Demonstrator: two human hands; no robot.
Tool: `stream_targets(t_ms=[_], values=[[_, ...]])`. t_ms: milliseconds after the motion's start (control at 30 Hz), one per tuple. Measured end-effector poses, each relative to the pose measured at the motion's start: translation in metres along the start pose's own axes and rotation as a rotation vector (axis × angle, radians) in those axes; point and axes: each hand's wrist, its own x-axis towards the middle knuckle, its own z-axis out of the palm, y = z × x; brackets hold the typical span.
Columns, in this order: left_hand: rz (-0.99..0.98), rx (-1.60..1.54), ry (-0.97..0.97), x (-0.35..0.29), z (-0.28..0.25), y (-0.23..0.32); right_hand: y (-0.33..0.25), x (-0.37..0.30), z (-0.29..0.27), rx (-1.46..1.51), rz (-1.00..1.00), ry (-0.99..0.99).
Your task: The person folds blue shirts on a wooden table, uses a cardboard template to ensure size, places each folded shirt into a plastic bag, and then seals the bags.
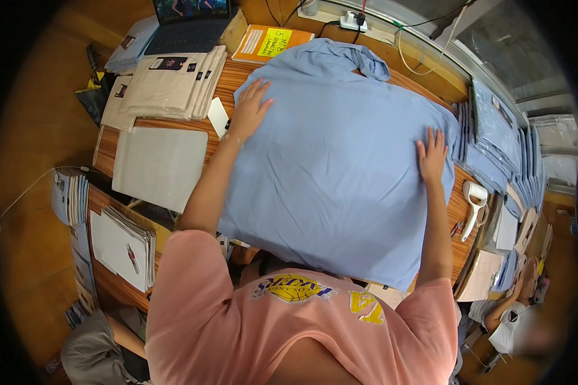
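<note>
A light blue shirt [327, 154] lies spread over the wooden table, its collar [371, 64] at the far edge and its near edge hanging toward me. My left hand [252, 106] rests flat on the shirt's upper left part, fingers spread. On the right side my right hand [433, 154] lies flat near the shirt's edge, fingers stretched out. Neither hand grips the cloth. Fine creases run across the middle of the shirt.
Packed beige garments [167, 86], a laptop [186, 29] and a translucent sheet [160, 163] sit left. An orange notebook [253, 43] lies behind. At right are a white lint roller [473, 206] and stacked blue packed shirts [494, 138]. Other people sit at both lower sides.
</note>
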Motion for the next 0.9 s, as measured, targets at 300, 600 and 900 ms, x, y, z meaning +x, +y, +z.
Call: stream_targets(t_ms=[300,600,900], values=[[-0.046,0.268,-0.056,-0.161,-0.024,0.044,-0.041,-0.193,-0.042,-0.025,0.300,-0.136],[-0.713,-0.011,-0.359,-0.120,-0.055,0.036,-0.039,-0.196,-0.037,-0.061,0.293,-0.108],[-0.752,-0.812,-0.154,-0.108,-0.041,0.013,-0.040,-0.195,-0.039,-0.043,0.277,-0.087]])
